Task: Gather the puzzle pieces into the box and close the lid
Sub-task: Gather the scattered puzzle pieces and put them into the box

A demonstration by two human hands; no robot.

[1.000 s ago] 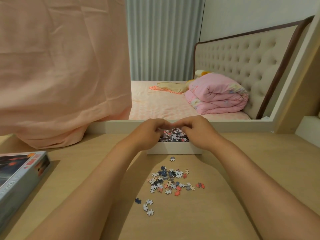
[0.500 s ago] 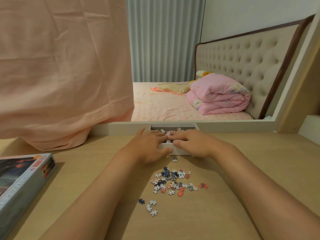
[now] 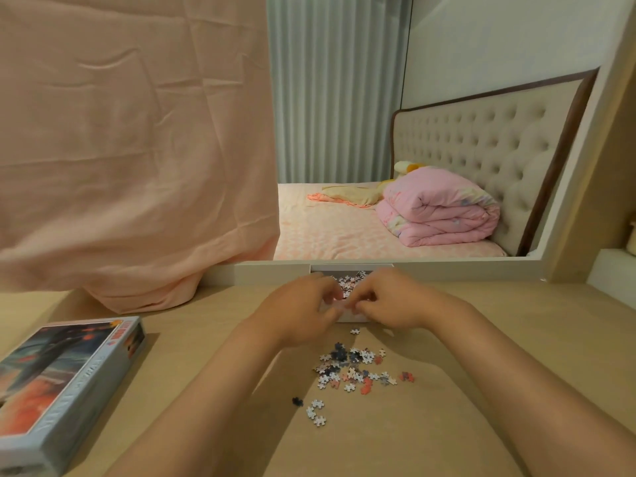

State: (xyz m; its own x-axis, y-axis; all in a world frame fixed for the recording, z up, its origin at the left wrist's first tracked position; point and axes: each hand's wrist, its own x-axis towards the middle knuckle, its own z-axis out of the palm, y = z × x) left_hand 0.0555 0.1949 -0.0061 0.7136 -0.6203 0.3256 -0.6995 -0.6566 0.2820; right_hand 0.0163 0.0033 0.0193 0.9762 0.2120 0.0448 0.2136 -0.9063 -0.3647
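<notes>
Two hands meet at the near wall of the puzzle box, with loose pieces on the desk in front of it.

Nearest, at 8 o'clock on the wooden desk (image 3: 516, 339), the printed box lid (image 3: 65, 383) lies face up, well apart from the rest. At 6 o'clock a scatter of loose puzzle pieces (image 3: 354, 370) lies just short of the hands, with a few strays (image 3: 315, 411) closer in. Beyond them the left hand (image 3: 303, 311) and right hand (image 3: 389, 301) sit knuckles up. Their fingers curl inward and the tips meet over the near wall of the white box (image 3: 347, 317). Blur hides whether they pinch anything. More pieces (image 3: 347, 282) lie inside the box. A peach cloth (image 3: 130, 149) hangs at 10 o'clock, and a folded pink quilt (image 3: 437, 211) lies on a bed at 1 o'clock.
</notes>
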